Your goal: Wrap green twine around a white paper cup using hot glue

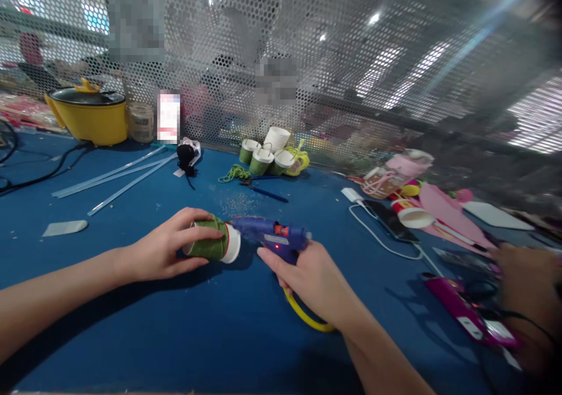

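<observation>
With my left hand I grip a green-wrapped cup sideways; my right hand closes around a blue glue gun, nozzle near the cup's white end

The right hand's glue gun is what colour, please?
The glue gun is mostly purplish blue, in the head view.

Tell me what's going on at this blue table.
A person's left hand holds a green-wrapped cup on its side, white rim pointing right. The right hand grips a blue glue gun, its tip up against or very near the cup's rim end; actual contact is hard to tell. Farther back on the table, three similar wrapped cups are grouped with a white cup. At the right edge is another person's blurred hand.
</observation>
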A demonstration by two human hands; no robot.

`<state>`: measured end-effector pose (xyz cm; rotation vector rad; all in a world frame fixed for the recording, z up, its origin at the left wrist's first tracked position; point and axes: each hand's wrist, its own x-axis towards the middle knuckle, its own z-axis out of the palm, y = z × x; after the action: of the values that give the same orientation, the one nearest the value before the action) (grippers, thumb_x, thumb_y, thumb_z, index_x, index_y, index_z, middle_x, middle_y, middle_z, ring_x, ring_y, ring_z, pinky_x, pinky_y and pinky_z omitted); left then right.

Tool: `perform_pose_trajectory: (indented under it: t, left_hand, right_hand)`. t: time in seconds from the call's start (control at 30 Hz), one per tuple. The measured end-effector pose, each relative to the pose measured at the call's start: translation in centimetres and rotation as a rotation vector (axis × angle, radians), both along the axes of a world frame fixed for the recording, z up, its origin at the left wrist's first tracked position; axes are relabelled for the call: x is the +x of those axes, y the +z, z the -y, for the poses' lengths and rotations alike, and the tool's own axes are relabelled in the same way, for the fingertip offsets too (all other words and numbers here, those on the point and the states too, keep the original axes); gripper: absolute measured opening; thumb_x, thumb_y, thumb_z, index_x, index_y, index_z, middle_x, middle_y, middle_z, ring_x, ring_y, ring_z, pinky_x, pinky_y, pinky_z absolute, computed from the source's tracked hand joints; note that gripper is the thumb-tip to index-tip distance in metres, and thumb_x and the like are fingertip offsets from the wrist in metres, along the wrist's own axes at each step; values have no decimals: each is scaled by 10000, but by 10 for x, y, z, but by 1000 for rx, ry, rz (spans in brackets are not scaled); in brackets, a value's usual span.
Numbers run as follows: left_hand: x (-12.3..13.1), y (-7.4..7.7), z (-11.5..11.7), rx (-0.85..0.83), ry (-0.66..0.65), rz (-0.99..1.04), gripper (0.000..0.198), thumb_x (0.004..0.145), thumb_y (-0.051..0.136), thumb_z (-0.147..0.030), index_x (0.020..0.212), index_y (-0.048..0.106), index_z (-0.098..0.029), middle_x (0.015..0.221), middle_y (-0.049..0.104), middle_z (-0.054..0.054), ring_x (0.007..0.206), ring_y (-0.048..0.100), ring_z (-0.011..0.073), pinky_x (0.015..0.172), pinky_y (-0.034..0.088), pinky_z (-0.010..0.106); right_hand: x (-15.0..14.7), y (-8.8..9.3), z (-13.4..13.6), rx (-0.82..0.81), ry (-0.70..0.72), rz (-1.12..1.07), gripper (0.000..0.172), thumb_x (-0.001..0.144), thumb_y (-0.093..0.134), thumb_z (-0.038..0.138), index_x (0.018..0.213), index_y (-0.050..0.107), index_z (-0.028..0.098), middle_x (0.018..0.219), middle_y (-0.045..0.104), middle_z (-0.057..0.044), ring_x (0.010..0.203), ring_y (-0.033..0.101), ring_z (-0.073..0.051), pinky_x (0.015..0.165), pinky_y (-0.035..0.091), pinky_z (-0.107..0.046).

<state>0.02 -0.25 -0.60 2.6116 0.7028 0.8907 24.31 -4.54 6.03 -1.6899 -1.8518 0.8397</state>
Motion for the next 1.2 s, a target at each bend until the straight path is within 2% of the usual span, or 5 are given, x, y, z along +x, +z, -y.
perform_pose_trajectory:
  t: [0.3,0.6,0.83,1.07,1.2]
  left_hand:
    - [1,0,-2,-21,45,69,389,839,544,-223,1213,441,-212,1207,419,112,1123,459,227,946,426,376]
    - [0,-1,-2,-15,32,98,387,838,545,-225,1211,440,-223,1204,422,107,1118,463,230,945,426,388]
    - [1,-3,-1,-17,5,81,386,835,547,-228,1209,454,-219,1224,409,116,1129,446,243,946,421,397]
    - [4,1,5,-40,-79,51,381,834,550,-224,1204,456,-211,1225,407,123,1133,448,240,956,418,384]
    - [5,5,8,-54,-122,31,381,827,554,-214,1196,456,-200,1212,413,127,1118,464,237,941,434,371]
  right_hand:
    - [27,-13,-51,65,-217,-275,253,718,638,394,673,579,153,588,589,-6,501,521,-96,473,426,-217]
    - [41,-37,-103,-46,-307,-77,282,781,594,328,559,520,169,442,517,3,383,480,-91,405,414,-220]
    - [40,-32,-102,114,-302,254,323,756,614,267,464,513,172,696,619,-153,857,591,-309,696,439,-383]
    - [-15,0,-64,129,324,64,209,837,510,323,857,653,172,937,650,-63,872,590,-170,779,439,-281]
    - [-37,3,-52,96,442,18,213,813,537,343,779,612,147,810,624,-42,755,566,-148,687,434,-268]
